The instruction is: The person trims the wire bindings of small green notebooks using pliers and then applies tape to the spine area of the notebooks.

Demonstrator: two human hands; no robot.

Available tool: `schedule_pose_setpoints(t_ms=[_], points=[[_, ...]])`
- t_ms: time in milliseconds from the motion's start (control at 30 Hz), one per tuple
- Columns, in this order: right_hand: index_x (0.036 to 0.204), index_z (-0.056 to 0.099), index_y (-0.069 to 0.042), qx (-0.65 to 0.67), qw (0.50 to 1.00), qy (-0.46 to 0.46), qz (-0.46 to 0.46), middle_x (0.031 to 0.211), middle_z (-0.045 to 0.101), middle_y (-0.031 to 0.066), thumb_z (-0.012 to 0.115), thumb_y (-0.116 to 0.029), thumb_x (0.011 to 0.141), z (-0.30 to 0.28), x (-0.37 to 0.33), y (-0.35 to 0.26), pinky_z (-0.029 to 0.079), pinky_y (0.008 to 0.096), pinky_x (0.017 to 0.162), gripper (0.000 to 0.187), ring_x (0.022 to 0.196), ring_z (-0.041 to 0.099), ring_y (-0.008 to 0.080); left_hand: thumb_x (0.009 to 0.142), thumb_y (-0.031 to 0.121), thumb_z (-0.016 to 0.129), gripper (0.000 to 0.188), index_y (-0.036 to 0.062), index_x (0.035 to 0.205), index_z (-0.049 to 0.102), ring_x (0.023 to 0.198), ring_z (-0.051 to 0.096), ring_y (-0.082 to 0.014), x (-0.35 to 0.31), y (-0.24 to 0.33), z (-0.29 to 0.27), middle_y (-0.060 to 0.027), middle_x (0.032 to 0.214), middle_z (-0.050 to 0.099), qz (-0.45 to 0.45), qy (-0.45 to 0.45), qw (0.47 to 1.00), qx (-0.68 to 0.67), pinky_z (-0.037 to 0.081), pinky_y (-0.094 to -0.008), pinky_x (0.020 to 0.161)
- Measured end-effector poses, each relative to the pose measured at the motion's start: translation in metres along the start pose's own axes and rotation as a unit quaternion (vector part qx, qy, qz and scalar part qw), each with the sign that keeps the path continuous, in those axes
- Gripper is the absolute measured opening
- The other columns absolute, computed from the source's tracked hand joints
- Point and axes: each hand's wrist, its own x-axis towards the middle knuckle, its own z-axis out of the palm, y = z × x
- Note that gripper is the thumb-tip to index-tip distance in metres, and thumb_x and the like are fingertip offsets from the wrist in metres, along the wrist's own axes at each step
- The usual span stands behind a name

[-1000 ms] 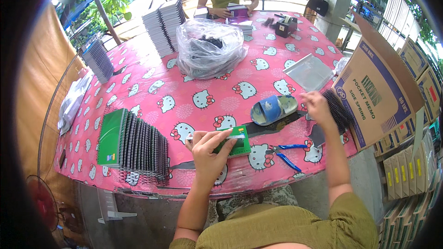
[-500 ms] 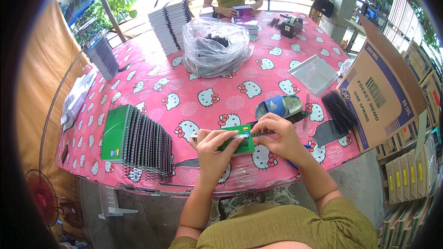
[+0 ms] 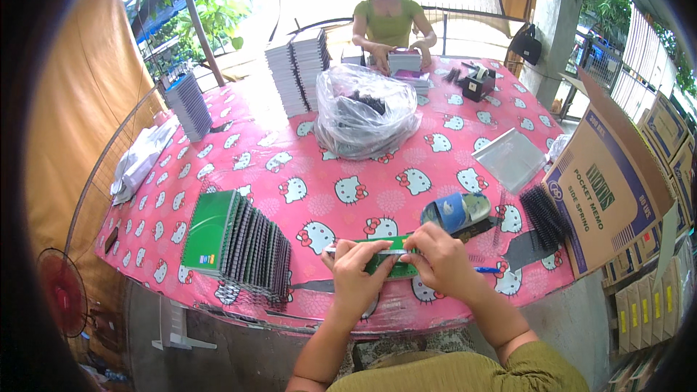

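Observation:
A small green notebook [image 3: 399,271] is held just above the pink table near its front edge. My left hand [image 3: 354,267] grips its left part, with fingers and thumb closed on the cover and page edges. My right hand [image 3: 438,255] is closed on the right part, its thumb and fingertips pressed against the edge close to the left thumb. Whether a spiral coil is between the right fingers is hidden. To the left stands a row of spiral-bound green notebooks [image 3: 210,236]. A blue slipper-like object [image 3: 456,213] lies just beyond my right hand, and a blue pen [image 3: 487,270] beside it.
Black spiral coils [image 3: 544,216] lie by an open cardboard box [image 3: 602,181] at right. A plastic bag of coils [image 3: 363,120] sits mid-table, near notebook stacks [image 3: 298,76]. Across, a co-worker [image 3: 393,25] handles notebooks beside a tape dispenser [image 3: 479,84]. A clear plastic sheet [image 3: 510,160] lies right.
My right hand has moved onto the notebook's edge, closer to my left thumb. The view has tilted up. The co-worker's hands have shifted onto the notebook stack.

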Motion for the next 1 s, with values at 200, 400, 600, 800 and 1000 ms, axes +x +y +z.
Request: schedule_pose_setpoints(t_ms=[200, 400, 600, 800, 1000], points=[[0.096, 0.062, -0.009, -0.002, 0.999, 0.024, -0.037, 0.087, 0.059, 0.0088, 0.067, -0.017, 0.085, 0.006, 0.004, 0.000, 0.050, 0.0381, 0.058, 0.015, 0.074, 0.063, 0.0299, 0.066, 0.019, 0.082, 0.030, 0.0140, 0.095, 0.074, 0.081, 0.054, -0.0153, 0.001, 0.000, 0.000, 0.0031, 0.079, 0.067, -0.001, 0.003, 1.000, -0.014, 0.031, -0.0354, 0.085], [0.086, 0.060, -0.004, 0.018, 0.999, 0.025, -0.008, 0.084, 0.056, 0.0115, 0.070, -0.016, 0.081, 0.007, 0.007, -0.007, 0.049, 0.0395, 0.063, 0.016, 0.077, 0.060, 0.0307, 0.068, 0.019, 0.082, 0.028, 0.0132, 0.094, 0.073, 0.081, 0.054, -0.0150, -0.001, -0.002, -0.001, 0.0028, 0.080, 0.067, 0.003, 0.003, 1.000, -0.008, 0.033, -0.0346, 0.083], [0.085, 0.059, -0.003, -0.014, 0.999, 0.032, -0.028, 0.082, 0.054, 0.0117, 0.066, -0.016, 0.084, 0.014, 0.003, -0.003, 0.047, 0.0410, 0.062, 0.014, 0.075, 0.058, 0.0305, 0.068, 0.017, 0.082, 0.029, 0.0119, 0.094, 0.073, 0.081, 0.054, -0.0153, -0.001, 0.003, -0.001, 0.0024, 0.080, 0.067, -0.020, 0.004, 1.000, -0.021, 0.033, -0.0339, 0.083], [0.104, 0.060, -0.002, -0.106, 0.994, 0.017, 0.004, 0.098, 0.061, 0.0153, 0.066, -0.021, 0.085, -0.022, 0.008, 0.034, 0.048, 0.0413, 0.083, 0.027, 0.097, 0.059, 0.0330, 0.065, 0.015, 0.084, 0.036, 0.0111, 0.098, 0.072, 0.084, 0.055, -0.0160, -0.004, -0.001, -0.006, 0.0016, 0.081, 0.068, 0.004, -0.008, 1.000, -0.012, 0.034, -0.0319, 0.084], [0.109, 0.060, -0.004, -0.265, 0.941, -0.129, 0.164, 0.109, 0.061, 0.0158, 0.079, -0.034, 0.071, -0.056, -0.011, 0.165, 0.048, 0.0429, 0.090, 0.052, 0.111, 0.055, 0.0327, 0.065, 0.016, 0.084, 0.039, 0.0123, 0.101, 0.069, 0.094, 0.057, -0.0218, -0.008, -0.013, -0.002, -0.0001, 0.090, 0.067, 0.053, 0.029, 0.998, -0.010, 0.032, -0.0371, 0.089]])
